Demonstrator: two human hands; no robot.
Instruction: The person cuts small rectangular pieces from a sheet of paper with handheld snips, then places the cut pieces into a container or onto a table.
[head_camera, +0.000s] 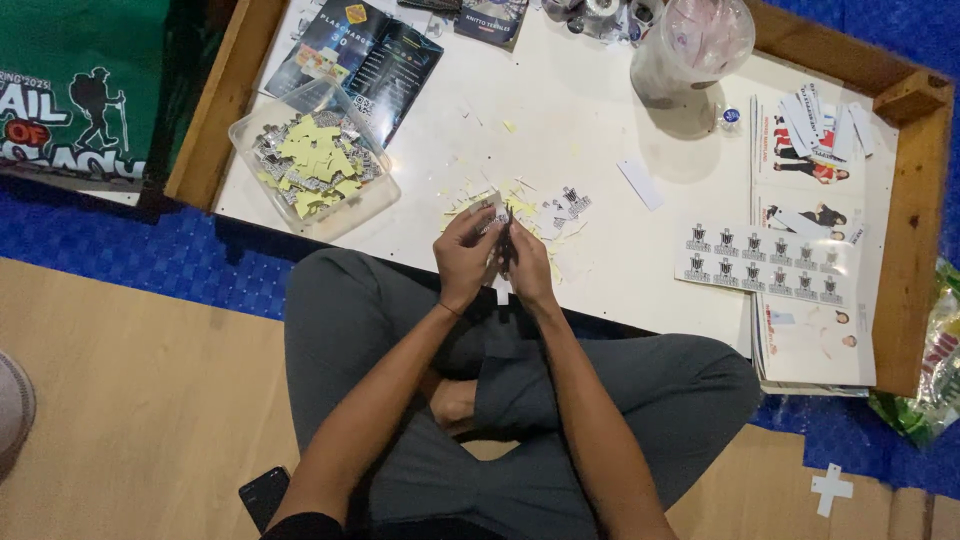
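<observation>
My left hand (467, 255) and my right hand (528, 262) meet over the near edge of a low white table (600, 170). Together they pinch a small white paper strip (500, 290) that hangs down between them. Just beyond my fingers lies a heap of yellow and white paper scraps (520, 205) with a few small printed stickers (572, 203). I sit cross-legged in grey trousers with my knees under the table edge.
A clear plastic tub (312, 160) of cut stickers and yellow backings stands at the left. A printed sticker sheet (768, 262) lies on paper stacks at the right. A clear plastic jar (690, 45), dark brochures (355, 55), a phone (263, 495) and a white paper cross (830, 488) are also around.
</observation>
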